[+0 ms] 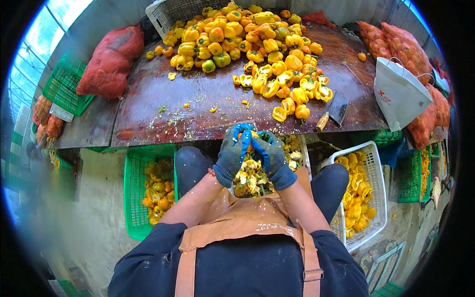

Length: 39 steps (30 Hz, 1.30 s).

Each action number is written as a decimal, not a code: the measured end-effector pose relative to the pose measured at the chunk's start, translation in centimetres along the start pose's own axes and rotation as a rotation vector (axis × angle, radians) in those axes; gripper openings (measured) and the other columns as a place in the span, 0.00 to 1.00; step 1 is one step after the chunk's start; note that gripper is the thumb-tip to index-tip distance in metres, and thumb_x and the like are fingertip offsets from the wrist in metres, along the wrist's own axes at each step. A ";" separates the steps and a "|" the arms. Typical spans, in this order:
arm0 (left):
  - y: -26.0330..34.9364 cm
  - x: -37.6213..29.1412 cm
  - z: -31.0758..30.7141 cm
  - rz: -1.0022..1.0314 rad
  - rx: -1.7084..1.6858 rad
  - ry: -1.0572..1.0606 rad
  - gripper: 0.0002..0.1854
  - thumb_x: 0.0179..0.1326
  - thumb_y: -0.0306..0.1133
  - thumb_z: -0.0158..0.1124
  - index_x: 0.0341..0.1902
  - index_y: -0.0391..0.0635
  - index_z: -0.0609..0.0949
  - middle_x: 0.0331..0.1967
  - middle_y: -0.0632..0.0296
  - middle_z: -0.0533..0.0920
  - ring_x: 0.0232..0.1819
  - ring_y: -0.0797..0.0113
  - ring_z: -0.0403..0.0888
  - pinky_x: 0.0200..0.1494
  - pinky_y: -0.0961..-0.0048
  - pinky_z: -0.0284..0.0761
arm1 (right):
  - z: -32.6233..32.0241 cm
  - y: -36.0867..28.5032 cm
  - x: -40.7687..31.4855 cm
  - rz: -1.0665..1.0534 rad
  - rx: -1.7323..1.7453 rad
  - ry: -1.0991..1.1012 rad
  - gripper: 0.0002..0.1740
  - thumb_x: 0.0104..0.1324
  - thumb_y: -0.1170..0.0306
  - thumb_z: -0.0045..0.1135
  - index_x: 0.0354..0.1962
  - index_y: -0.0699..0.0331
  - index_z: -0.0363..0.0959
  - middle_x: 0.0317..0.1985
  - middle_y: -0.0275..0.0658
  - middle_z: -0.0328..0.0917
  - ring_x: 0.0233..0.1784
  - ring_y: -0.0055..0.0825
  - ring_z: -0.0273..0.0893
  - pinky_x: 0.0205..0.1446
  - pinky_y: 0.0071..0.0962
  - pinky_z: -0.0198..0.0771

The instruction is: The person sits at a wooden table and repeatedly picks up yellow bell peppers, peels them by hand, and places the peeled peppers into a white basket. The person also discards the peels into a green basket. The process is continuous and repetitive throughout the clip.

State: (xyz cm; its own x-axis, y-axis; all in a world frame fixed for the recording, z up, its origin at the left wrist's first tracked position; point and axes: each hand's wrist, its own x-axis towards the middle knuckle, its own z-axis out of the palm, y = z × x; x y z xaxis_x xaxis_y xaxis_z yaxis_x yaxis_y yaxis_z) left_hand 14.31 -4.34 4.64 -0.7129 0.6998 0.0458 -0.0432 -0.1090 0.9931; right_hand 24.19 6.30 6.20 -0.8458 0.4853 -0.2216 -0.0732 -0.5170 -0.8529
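My left hand (234, 154), in a grey and blue coated glove, and my right hand (270, 154), gloved the same way, meet at the table's front edge. Between their fingers they hold an orange-yellow bell pepper (253, 136), mostly hidden by the gloves. Below them, a container in front of my apron holds pepper cores and scraps (252, 178). On the dark red tabletop (167, 100), halved peppers (271, 88) lie in front of a large heap of whole yellow and orange peppers (222, 33). A cleaver (337, 108) with a wooden handle rests right of the halves.
A green crate (131, 193) of peppers stands at left, a white crate (382, 193) of pepper halves at right. Red mesh sacks (113, 61) and a white bag (399, 92) flank the tabletop. A white basket (163, 16) lies tipped behind the heap.
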 end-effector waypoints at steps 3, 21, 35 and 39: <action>-0.2 -1.7 -0.2 -0.133 -0.291 -0.109 0.20 0.68 0.41 0.57 0.57 0.42 0.73 0.47 0.57 0.78 0.45 0.69 0.78 0.52 0.75 0.74 | 0.6 -1.5 -2.3 -0.086 -0.041 -0.034 0.16 0.61 0.66 0.63 0.43 0.65 0.74 0.32 0.33 0.77 0.28 0.16 0.73 0.30 0.16 0.70; 1.6 -7.2 3.2 -0.111 -0.625 -0.033 0.15 0.67 0.40 0.58 0.50 0.44 0.77 0.38 0.63 0.80 0.38 0.73 0.79 0.45 0.73 0.78 | 1.0 -1.8 -6.9 -0.308 -0.805 -0.292 0.15 0.59 0.61 0.64 0.37 0.63 0.75 0.26 0.46 0.78 0.28 0.34 0.78 0.34 0.33 0.73; 8.3 -4.7 -1.0 0.064 0.389 0.020 0.09 0.59 0.34 0.65 0.33 0.41 0.83 0.27 0.64 0.82 0.31 0.78 0.76 0.36 0.74 0.75 | -1.1 1.5 -6.1 -0.567 -1.701 -0.330 0.09 0.49 0.63 0.61 0.26 0.57 0.74 0.24 0.44 0.77 0.30 0.46 0.78 0.32 0.45 0.71; 8.5 -5.9 -15.3 0.298 1.082 0.365 0.13 0.57 0.41 0.64 0.37 0.44 0.82 0.27 0.57 0.83 0.30 0.64 0.79 0.33 0.66 0.74 | -3.9 0.4 -5.1 -0.603 -1.524 -0.265 0.14 0.50 0.65 0.60 0.34 0.63 0.74 0.33 0.47 0.78 0.40 0.47 0.77 0.42 0.42 0.73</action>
State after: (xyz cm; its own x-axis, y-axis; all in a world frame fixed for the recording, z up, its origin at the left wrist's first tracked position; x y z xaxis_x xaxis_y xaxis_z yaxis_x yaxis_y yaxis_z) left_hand 7.45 -20.22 11.14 -0.7599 0.4856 0.4322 0.6497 0.5440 0.5311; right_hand 30.59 6.38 5.15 -0.9619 0.1382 0.2358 0.0132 0.8852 -0.4651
